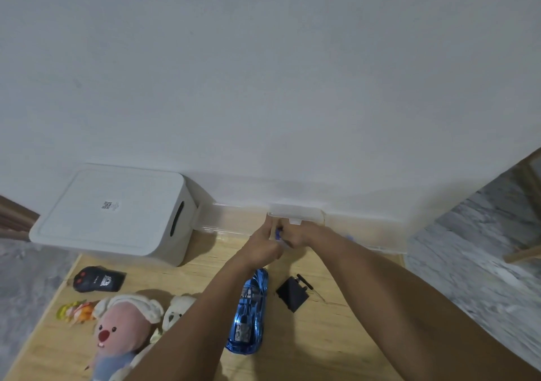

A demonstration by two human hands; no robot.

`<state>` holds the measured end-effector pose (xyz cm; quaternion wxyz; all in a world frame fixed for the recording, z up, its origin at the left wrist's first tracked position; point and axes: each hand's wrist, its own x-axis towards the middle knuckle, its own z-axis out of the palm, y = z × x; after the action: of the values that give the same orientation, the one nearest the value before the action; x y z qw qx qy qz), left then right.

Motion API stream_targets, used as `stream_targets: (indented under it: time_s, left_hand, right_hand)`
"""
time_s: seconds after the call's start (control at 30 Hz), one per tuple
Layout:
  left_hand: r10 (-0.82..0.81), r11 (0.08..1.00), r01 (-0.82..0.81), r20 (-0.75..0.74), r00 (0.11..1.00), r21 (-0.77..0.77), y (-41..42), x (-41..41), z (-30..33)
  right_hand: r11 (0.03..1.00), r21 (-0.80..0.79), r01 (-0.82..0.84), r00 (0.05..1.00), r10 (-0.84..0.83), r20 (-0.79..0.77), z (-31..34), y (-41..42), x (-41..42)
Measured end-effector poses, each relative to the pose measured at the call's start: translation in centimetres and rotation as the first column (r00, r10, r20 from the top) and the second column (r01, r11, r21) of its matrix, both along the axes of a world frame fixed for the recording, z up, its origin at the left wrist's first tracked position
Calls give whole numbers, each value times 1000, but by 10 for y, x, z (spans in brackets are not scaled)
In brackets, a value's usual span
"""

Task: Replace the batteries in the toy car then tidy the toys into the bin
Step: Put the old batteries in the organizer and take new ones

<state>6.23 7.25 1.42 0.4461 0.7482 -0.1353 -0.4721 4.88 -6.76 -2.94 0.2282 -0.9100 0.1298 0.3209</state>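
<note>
A shiny blue toy car (249,313) lies upside down on the wooden mat, its underside open. Its black battery cover (292,294) and a small screwdriver (304,282) lie just right of it. Both my hands meet above the car, near a clear plastic box (295,214) by the wall. My left hand (263,247) and my right hand (298,237) pinch a small blue-and-white object (278,234) between them, likely a battery; it is too small to be sure. A white lidded bin (114,213) stands at the back left.
A black remote control (98,278) lies left of the car. A pink plush toy (123,333), a white plush (178,311) and a small yellow-orange toy (74,311) sit at the front left. Grey floor borders the mat on both sides; a white wall is close behind.
</note>
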Motion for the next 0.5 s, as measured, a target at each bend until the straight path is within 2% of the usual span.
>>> stream_targets:
  time_s: [0.13,0.33,0.5]
  left_hand:
    - [13,1000,-12,-41,999,18,-1,2,-3]
    - [-35,998,37,-31,999,48,-3,8,-9]
    - [-38,997,40,-34,999,66,-5,10,-8]
  right_hand:
    - [1000,10,-3,999,4,-34,-2,-2,0]
    - [975,187,121,986,-97,-132,6,-8,1]
    - [966,230,117,989,-92,-115,8,-10,1]
